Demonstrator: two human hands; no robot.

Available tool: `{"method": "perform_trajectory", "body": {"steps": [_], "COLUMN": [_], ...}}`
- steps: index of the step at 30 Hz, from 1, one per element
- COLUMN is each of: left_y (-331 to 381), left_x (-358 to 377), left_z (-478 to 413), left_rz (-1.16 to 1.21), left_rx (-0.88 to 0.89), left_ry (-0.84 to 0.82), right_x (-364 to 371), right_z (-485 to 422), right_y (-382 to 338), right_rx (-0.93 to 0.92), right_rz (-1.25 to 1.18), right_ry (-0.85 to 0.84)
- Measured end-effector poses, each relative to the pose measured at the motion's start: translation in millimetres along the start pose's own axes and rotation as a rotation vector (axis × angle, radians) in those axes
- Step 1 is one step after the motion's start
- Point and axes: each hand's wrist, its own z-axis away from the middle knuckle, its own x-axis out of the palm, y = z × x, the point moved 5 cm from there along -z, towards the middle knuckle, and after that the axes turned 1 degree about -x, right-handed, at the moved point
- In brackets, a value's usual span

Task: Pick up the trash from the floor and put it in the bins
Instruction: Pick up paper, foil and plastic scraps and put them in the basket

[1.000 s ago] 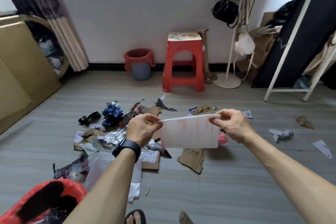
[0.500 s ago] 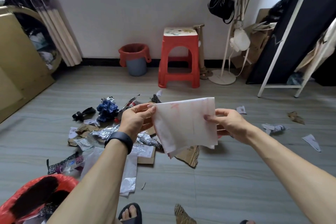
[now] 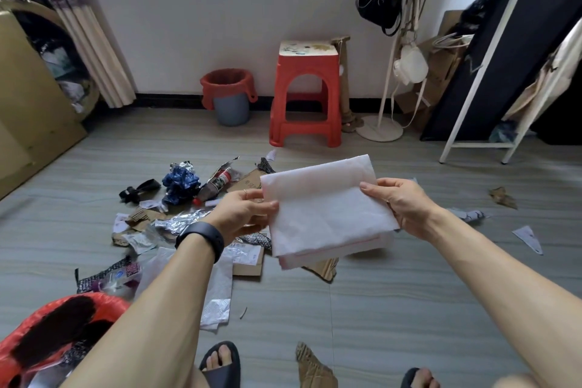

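I hold a white folded sheet (image 3: 324, 208) in front of me, above the floor. My left hand (image 3: 244, 214) pinches its left edge and my right hand (image 3: 400, 203) grips its right edge. Below and to the left lies a heap of trash (image 3: 176, 198) on the floor: a blue crumpled wrapper, a bottle, foil, cardboard scraps, plastic bags. A red-lined bin (image 3: 47, 337) stands at my lower left with some trash inside. A second grey bin with a red liner (image 3: 231, 98) stands by the far wall.
A red plastic stool (image 3: 307, 94) stands at the wall beside the grey bin. A white coat stand (image 3: 382, 129) and a white-framed rack (image 3: 472, 88) are at the right. Paper scraps (image 3: 527, 238) lie on the floor to the right, cardboard (image 3: 315, 367) by my feet.
The sheet has been folded over into a thicker, flatter bundle between my hands. My left hand has shifted from the top corner to the left edge; the view has tilted slightly down.
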Motion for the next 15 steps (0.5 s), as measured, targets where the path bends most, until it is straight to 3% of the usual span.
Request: {"method": "perform_trajectory", "body": {"steps": [4, 7, 15], "left_y": [7.0, 11.1, 19.0], "left_x": [-6.2, -0.9, 8.6], "left_z": [-4.9, -6.4, 0.3], "left_rz": [0.194, 0.248, -0.16], "left_rx": [0.101, 0.156, 0.213], "left_ry": [0.175, 0.173, 0.102], "right_x": [-0.3, 3.7, 1.7], "right_z": [1.7, 1.4, 4.5], "right_y": [-5.6, -8.6, -14.4], "right_rx": [-0.028, -0.08, -0.146], "right_rz": [0.035, 0.07, 0.233], "right_ry": [0.102, 0.134, 0.013]}}
